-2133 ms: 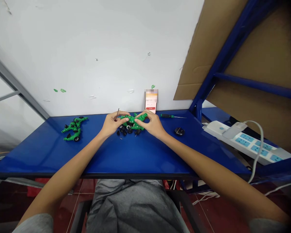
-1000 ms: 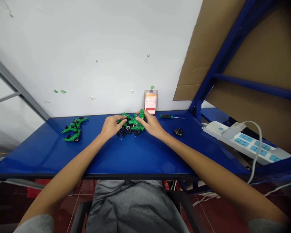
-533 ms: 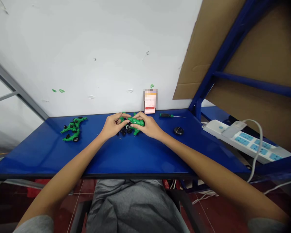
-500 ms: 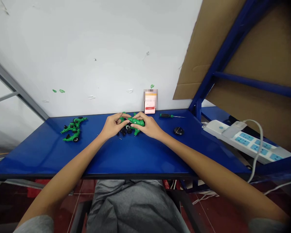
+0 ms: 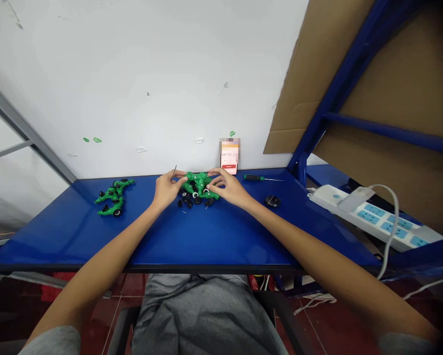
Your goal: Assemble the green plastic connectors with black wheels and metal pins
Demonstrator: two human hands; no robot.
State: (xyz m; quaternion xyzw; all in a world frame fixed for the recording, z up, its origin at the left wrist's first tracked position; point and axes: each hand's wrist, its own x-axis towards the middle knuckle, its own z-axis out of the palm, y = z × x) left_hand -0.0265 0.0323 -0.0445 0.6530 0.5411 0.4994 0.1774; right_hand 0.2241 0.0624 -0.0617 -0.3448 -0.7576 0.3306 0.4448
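- Left hand (image 5: pixel 166 190) sits by the pile, fingers (image 5: pixel 178 176) pinched on a thin pin (image 5: pixel 174 172)
- Right hand (image 5: pixel 229 187) has its fingers (image 5: pixel 214 172) curved onto the green part (image 5: pixel 199 181), can't tell if they're gripping
- That part's mid-tabletop (image 5: pixel 206 236), black wheels (image 5: pixel 188 199) right against it
- Tip: steady the part, keep that pinch tight

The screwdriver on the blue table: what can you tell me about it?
It is a slim screwdriver with a green-and-black handle, apparently plastic, and a thin metal shaft pointing right; its tip is too small to make out. It lies flat on the glossy blue table near the back edge, just right of an upright, blurred card. Only the table touches it; the person's right hand is nearby but apart from it.
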